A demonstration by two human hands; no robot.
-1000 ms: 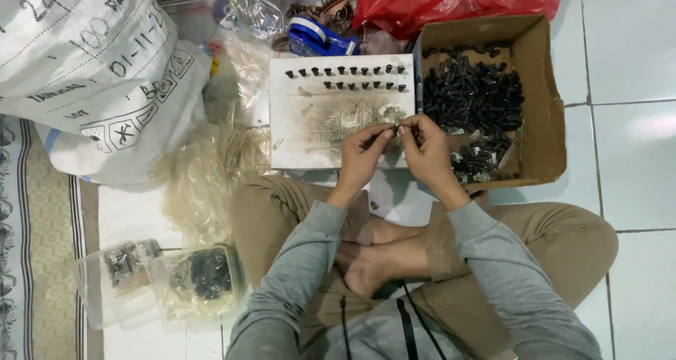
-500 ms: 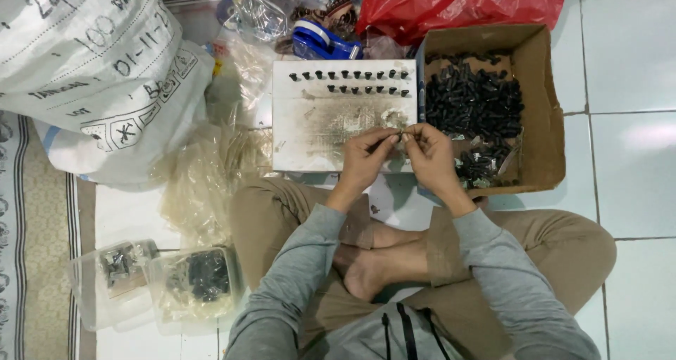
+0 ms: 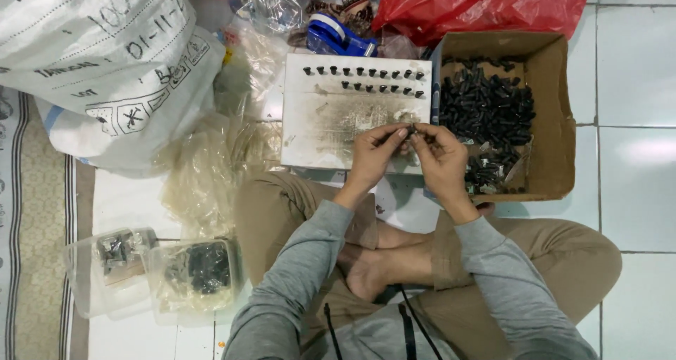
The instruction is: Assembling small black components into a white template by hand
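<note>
The person wears a grey long-sleeved top with two dark drawstrings, tan trousers, and no shoes.

Left hand (image 3: 377, 154) and right hand (image 3: 440, 156) pinch a small dark part (image 3: 410, 129) together over white board (image 3: 355, 113); cardboard box (image 3: 546, 113) of black pieces just right.

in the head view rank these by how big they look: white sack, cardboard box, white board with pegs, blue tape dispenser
1. white sack, largest, though partly cut off by the frame edge
2. cardboard box and white board look about alike; the hands cover part of the board, so no ranking between them
3. blue tape dispenser, smallest
</note>
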